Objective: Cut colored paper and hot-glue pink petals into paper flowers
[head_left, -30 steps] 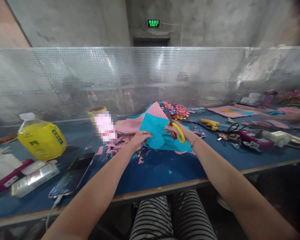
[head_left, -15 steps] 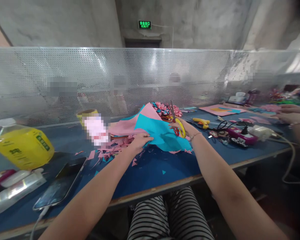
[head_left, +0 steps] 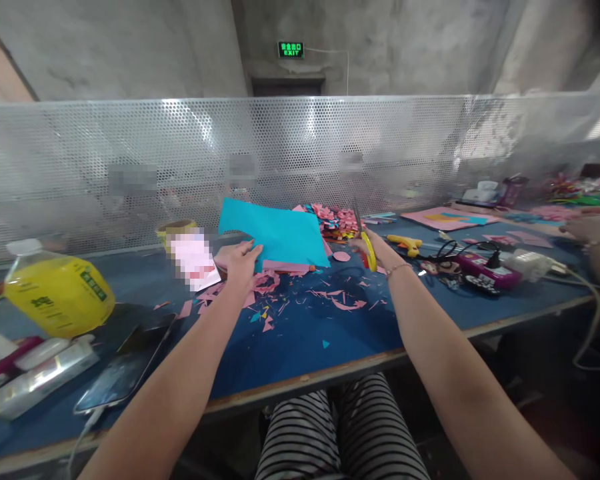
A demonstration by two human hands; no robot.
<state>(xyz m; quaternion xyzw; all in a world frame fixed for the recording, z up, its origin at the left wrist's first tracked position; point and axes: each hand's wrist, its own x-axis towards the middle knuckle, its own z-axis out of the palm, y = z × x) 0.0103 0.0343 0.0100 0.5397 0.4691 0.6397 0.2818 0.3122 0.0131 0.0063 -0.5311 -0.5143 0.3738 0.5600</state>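
My left hand (head_left: 244, 261) is closed on the lower left edge of a blue paper sheet (head_left: 285, 237), whose left side has a curved cutout. Pink paper (head_left: 285, 266) shows beneath the sheet. My right hand (head_left: 373, 247) grips scissors (head_left: 369, 250) by their yellow and red handles, blades pointing up and away, apart from the paper. Just beyond lies a heap of cut pink pieces (head_left: 337, 221). Pink and blue scraps (head_left: 347, 303) are scattered on the table in front of me, and a round pink piece (head_left: 341, 256) lies between the sheet and the scissors.
To the left stand a bottle of yellow liquid (head_left: 60, 293), a phone on a cable (head_left: 123, 367) and a yellow roll (head_left: 175, 230). On the right are a yellow glue gun (head_left: 404, 244) and a purple power strip (head_left: 487, 270). A perforated metal screen (head_left: 280, 147) closes the back. Another person's hand (head_left: 593, 227) is at far right.
My left hand has moved left, carrying the blue sheet up and left off the table scraps. The scissors stay in my right hand, a little farther right. The pink sheet has dropped lower.
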